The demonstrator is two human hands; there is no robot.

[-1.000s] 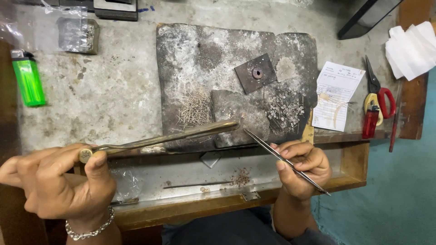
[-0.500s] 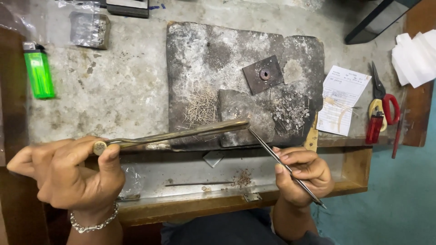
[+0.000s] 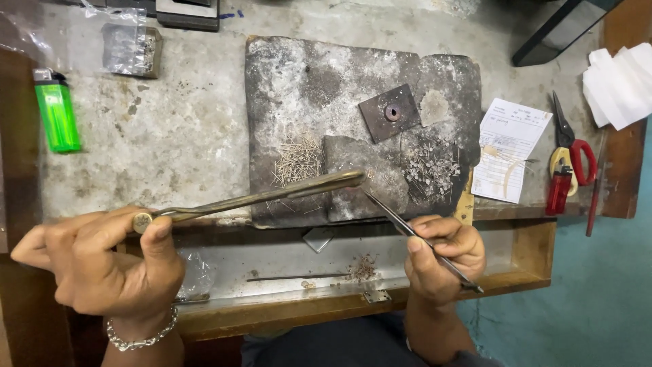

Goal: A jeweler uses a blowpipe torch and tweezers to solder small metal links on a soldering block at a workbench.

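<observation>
My left hand [image 3: 109, 261] grips a long brass blowpipe [image 3: 272, 196] whose tip reaches the front edge of a charred grey soldering block [image 3: 326, 88]. My right hand [image 3: 441, 255] pinches slim steel tweezers [image 3: 394, 217] whose points meet the blowpipe tip at the block's edge. On the block lie a heap of thin wire pins [image 3: 297, 160], a scatter of tiny metal bits [image 3: 431, 170] and a small dark square plate with a hole [image 3: 390, 112]. A bracelet circles my left wrist.
A green lighter [image 3: 58, 112] lies at the left. A plastic bag with a small box [image 3: 129, 47] sits behind it. A paper slip [image 3: 509, 149], red-handled scissors [image 3: 574, 153] and folded white paper [image 3: 621, 85] are at the right. Below the bench edge, a wooden tray [image 3: 530, 261] holds filings.
The view has shifted slightly; both hands keep their grips, and the blowpipe tip and tweezer points stay together at the block's front edge.
</observation>
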